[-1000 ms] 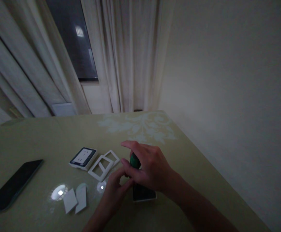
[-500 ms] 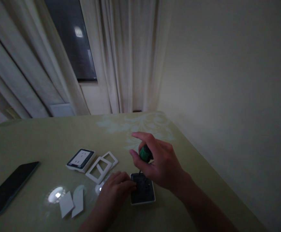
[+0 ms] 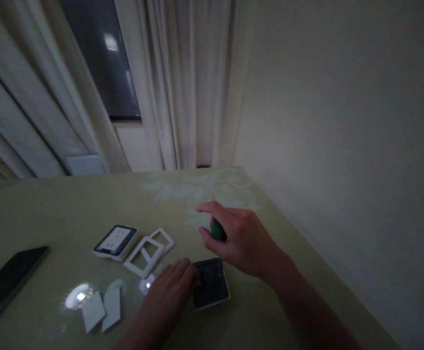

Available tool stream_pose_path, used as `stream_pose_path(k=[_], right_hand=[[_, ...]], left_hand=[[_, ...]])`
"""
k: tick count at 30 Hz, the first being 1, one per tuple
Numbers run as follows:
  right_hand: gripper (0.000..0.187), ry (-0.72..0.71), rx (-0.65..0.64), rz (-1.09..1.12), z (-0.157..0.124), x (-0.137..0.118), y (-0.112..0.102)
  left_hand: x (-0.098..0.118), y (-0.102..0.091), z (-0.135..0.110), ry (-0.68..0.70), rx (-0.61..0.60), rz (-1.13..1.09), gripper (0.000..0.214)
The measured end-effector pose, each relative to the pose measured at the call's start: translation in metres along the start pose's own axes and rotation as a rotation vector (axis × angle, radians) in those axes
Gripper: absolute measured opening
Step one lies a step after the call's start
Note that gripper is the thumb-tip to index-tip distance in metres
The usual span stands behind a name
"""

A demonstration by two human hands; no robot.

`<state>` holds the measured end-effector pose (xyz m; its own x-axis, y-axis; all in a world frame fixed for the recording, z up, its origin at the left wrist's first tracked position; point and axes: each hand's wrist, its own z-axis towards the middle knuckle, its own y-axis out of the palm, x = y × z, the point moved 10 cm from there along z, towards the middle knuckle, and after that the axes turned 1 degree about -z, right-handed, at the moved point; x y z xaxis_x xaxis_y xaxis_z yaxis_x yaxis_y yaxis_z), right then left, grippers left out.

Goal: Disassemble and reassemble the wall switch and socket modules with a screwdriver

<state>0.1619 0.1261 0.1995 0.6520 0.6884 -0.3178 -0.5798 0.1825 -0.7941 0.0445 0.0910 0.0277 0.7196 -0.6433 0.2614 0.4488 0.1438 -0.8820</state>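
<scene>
My right hand (image 3: pixel 240 238) is closed round the green handle of a screwdriver (image 3: pixel 218 230), held upright over a dark socket module (image 3: pixel 211 289) that lies on the table. The screwdriver's tip is hidden behind my fingers. My left hand (image 3: pixel 170 291) rests flat on the table with its fingertips pressed against the module's left edge. The light is dim.
Left of my hands lie a socket faceplate (image 3: pixel 116 241), two white frames (image 3: pixel 146 253), two white cover pieces (image 3: pixel 101 308) and a dark phone (image 3: pixel 8 279). The olive table (image 3: pixel 51 209) ends at the right near a plain wall. Curtains and a dark window stand behind it.
My right hand lifted the screwdriver up and back off the module, then lowered slightly. My left hand flattened beside the module, which has turned a little. The view shifted right.
</scene>
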Motion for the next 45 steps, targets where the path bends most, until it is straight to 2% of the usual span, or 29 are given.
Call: stream_pose_path(k=[4,5,8,10,13,21,30,37,45], right_hand=[[0.03,0.03,0.08,0.007,-0.008,0.003,-0.012],[0.029,0.04,0.099,0.012,-0.011,0.005,-0.014],[0.027,0.059,0.134,0.032,-0.02,0.009,-0.016],[0.027,0.06,0.161,0.037,-0.023,0.011,-0.015],[0.025,0.053,0.164,0.044,-0.023,0.011,-0.008],[0.026,0.007,0.06,0.084,-0.01,0.004,0.02],[0.027,0.045,0.101,0.143,-0.011,0.014,0.008],[0.029,0.015,0.049,0.197,-0.009,0.013,0.021],[0.026,-0.009,0.069,0.21,-0.008,0.013,0.022]], left_hand=[[-0.004,0.003,-0.001,-0.136,0.0,-0.184,0.013],[-0.003,0.004,-0.001,-0.159,0.017,-0.237,0.019],[0.003,0.015,0.0,-0.185,0.038,-0.334,0.067],[0.002,0.025,0.0,-0.201,0.016,-0.37,0.077],[-0.005,0.033,-0.002,-0.233,-0.022,-0.42,0.075],[-0.015,0.023,-0.006,-0.237,-0.069,-0.428,0.071],[-0.025,0.027,-0.01,-0.247,-0.066,-0.394,0.074],[-0.029,0.028,-0.014,-0.265,-0.046,-0.391,0.077],[-0.031,0.029,-0.014,-0.269,-0.079,-0.413,0.076]])
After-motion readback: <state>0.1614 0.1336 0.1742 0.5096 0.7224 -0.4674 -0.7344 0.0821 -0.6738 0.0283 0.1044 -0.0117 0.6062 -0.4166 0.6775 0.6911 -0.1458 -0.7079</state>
